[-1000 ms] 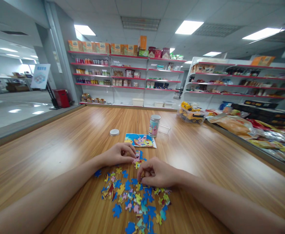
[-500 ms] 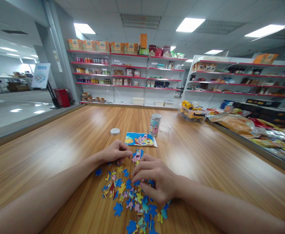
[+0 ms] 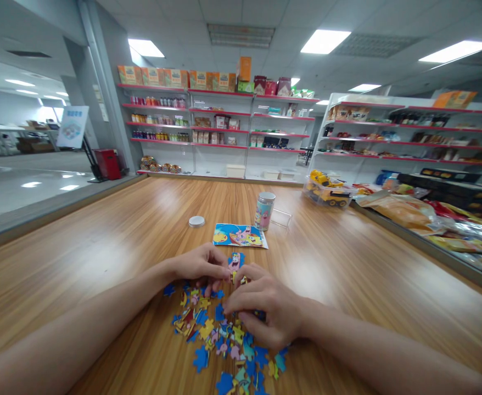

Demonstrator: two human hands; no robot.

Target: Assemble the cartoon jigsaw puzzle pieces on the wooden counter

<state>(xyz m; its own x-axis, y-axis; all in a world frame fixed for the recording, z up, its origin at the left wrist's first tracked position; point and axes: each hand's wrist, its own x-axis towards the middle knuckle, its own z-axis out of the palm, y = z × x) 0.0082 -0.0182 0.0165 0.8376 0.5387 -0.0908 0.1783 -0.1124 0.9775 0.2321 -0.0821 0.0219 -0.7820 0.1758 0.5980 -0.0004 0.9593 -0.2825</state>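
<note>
My left hand [image 3: 203, 267] is closed, thumb and index finger brought together at the left edge of a small joined puzzle section [image 3: 236, 261] with a pink cartoon face. What those fingertips hold, if anything, is hidden. On the right, my right hand [image 3: 268, 303] is bent over the pieces with its fingers apart, the index fingertip at the lower edge of that section. Loose jigsaw pieces [image 3: 207, 329] in blue, yellow and pink lie below both hands. Just beyond the section is a picture card [image 3: 241, 236] showing cartoon figures.
A cartoon-printed canister [image 3: 264, 212] stands behind the card, with a silver lid [image 3: 196, 221] to the left and a clear stand [image 3: 281, 218] to the right. Farther right are a tub of yellow toy trucks [image 3: 327, 192] and packaged snacks [image 3: 405, 211]. Stocked shelves [image 3: 220, 130] line the back.
My left hand has moved right and slightly down, closer to my right hand and the joined section. The right hand has barely moved. The view has shifted slightly.
</note>
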